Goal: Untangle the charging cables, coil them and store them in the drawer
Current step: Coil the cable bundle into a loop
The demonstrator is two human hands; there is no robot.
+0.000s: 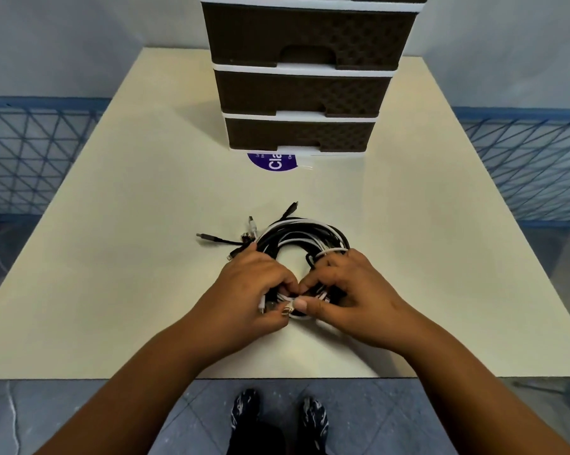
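Note:
A bundle of black and white charging cables (pixel 305 236) lies looped on the cream table (pixel 119 257), with several plug ends sticking out to the left and the far side. My left hand (pixel 255 287) grips the near left part of the bundle, a metal plug showing by its fingers. My right hand (pixel 349 297) grips the near right part, thumb pressed on a white cable. Both hands meet at the loop's near side and hide it. The brown drawer unit (pixel 301 87) stands at the far side of the table, all visible drawers closed.
A purple round sticker (pixel 272 160) lies just in front of the drawer unit. Blue wire fencing (pixel 30 152) runs on both sides of the table. The table's near edge is close to my body; my feet (pixel 277 418) stand on grey tiles below.

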